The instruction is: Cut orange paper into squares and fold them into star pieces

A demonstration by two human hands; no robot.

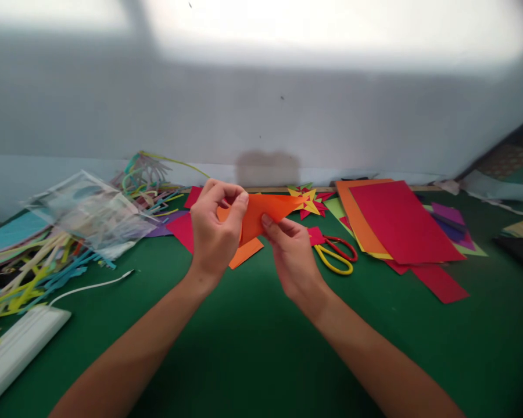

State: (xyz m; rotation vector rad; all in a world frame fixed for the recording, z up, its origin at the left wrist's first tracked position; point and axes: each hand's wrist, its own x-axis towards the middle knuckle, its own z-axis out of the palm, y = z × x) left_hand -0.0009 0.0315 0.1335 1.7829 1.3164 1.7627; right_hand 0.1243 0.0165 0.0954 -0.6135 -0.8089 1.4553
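Observation:
An orange sheet of paper, folded to a point at its right, is held up above the table between both hands. My left hand pinches its left edge between thumb and fingers. My right hand grips the lower edge, thumb on the near face. Behind and below lies a smaller orange paper piece, partly covered. Just right of my right hand are scissors with red and yellow handles, their blades hidden. Past the paper's tip sits a yellow, red and green folded paper star.
Red and orange sheets are stacked at the right on the green table. Paper strips and a clear plastic bag crowd the left. A white power strip and white cable lie front left. Behind stands a pale wall.

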